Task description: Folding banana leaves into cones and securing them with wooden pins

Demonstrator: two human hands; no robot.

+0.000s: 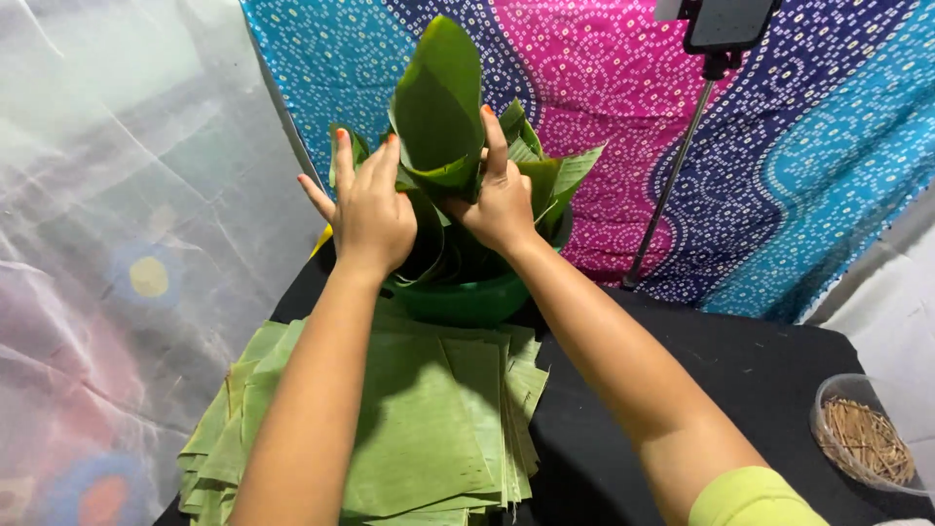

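Note:
A green bowl [467, 297] stands at the back of the black table, filled with upright curled banana leaf pieces. My left hand [368, 209] and my right hand [499, 200] reach over the bowl together and pinch a large rolled green leaf [438, 97] that stands above the others. The fingers of both hands grip its lower edge. A thick stack of flat cut leaf sheets [419, 419] lies in front of the bowl, under my forearms.
A clear round container of small brown sticks [862, 438] sits at the right edge of the black table [760, 370]. A thin black stand [672, 175] holding a phone rises behind the table. Patterned cloth hangs at the back, translucent sheeting on the left.

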